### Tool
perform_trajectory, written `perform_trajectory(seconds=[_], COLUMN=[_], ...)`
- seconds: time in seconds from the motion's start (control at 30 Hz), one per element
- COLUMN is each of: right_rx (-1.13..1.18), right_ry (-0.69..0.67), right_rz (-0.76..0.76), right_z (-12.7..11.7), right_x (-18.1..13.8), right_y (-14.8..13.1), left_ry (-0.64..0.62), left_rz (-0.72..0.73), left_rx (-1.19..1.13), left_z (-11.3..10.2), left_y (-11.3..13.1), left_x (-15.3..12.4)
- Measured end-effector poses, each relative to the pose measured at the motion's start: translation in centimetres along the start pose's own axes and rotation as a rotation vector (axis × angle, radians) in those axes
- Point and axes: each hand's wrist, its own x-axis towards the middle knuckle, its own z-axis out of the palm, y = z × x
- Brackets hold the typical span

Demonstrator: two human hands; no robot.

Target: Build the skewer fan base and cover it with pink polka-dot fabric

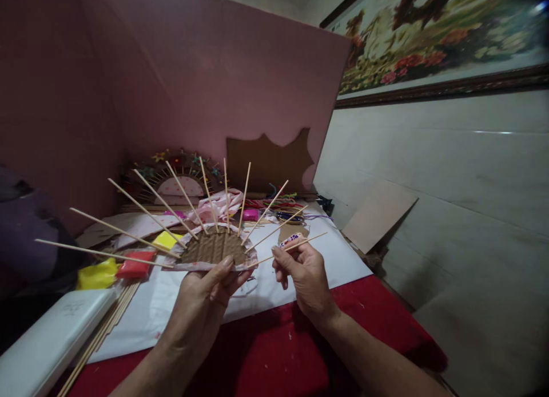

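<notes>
1. Hovering above the surface, between the two hands: half-round brown corrugated cardboard panel (214,249) with pink-and-white wrapped rim, flat edge down, tilted toward the wearer.
2. Fan of thin, pale wooden sticks (245,198) radiates from its curved rim. Likely light overall; panel fairly stiff, wrapping soft, sticks probably springy and easily snapped or knocked askew.
3. Left hand (210,288) closed in a pinch on the flat lower edge, thumb on the corrugated face, fingers behind. Sound place to hold, I judge: broad, dry-looking, clear of most sticks. A hard squeeze may crush the flutes.
4. Right hand (306,274) nearly closed, thumb and fingers pinching the rightmost pale wooden stick (316,237) along its length; inner end meets the panel's lower right corner. Fixed or loose there, cannot tell. Gripping nearer the root should bend it less.
5. Beneath: white sheet (343,265) on the red cloth-covered surface (266,340).
6. Left of the panel: red packet (135,265), yellow packet (98,274), white rectangular box (55,334), loose bundle of long sticks (105,320).
7. Behind: jagged brown cardboard sheet (266,162) against the pink partition (214,71).
</notes>
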Motion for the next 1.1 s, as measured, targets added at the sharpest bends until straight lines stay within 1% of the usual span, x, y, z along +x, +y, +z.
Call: perform_trajectory(seconds=[0.13, 0.37, 0.57, 0.7, 0.87, 1.1], right_rx=[-0.033, -0.052, -0.046, -0.032, 0.037, 0.2], right_ry=[-0.01, -0.028, -0.022, -0.014, -0.037, -0.05], right_rz=[0.028, 0.035, 0.023, -0.021, -0.092, -0.068], right_z=[-0.1, -0.23, -0.12, -0.02, -0.03, 0.12], right_x=[0.16, 0.32, 0.24, 0.16, 0.14, 0.14], right_y=[-0.19, -0.17, -0.13, -0.09, 0.23, 0.26], left_ry=[0.013, -0.014, 0.004, -0.011, -0.019, 0.012], left_rz=[0.003, 0.004, -0.001, 0.005, 0.004, -0.013], left_rx=[0.003, 0.005, 0.009, 0.002, 0.008, 0.003], left_z=[-0.22, -0.13, -0.13, -0.17, -0.2, 0.14], left_y=[-0.12, -0.14, -0.15, -0.15, -0.22, -0.09], left_x=[-0.01, -0.17, -0.08, -0.05, 0.01, -0.38])
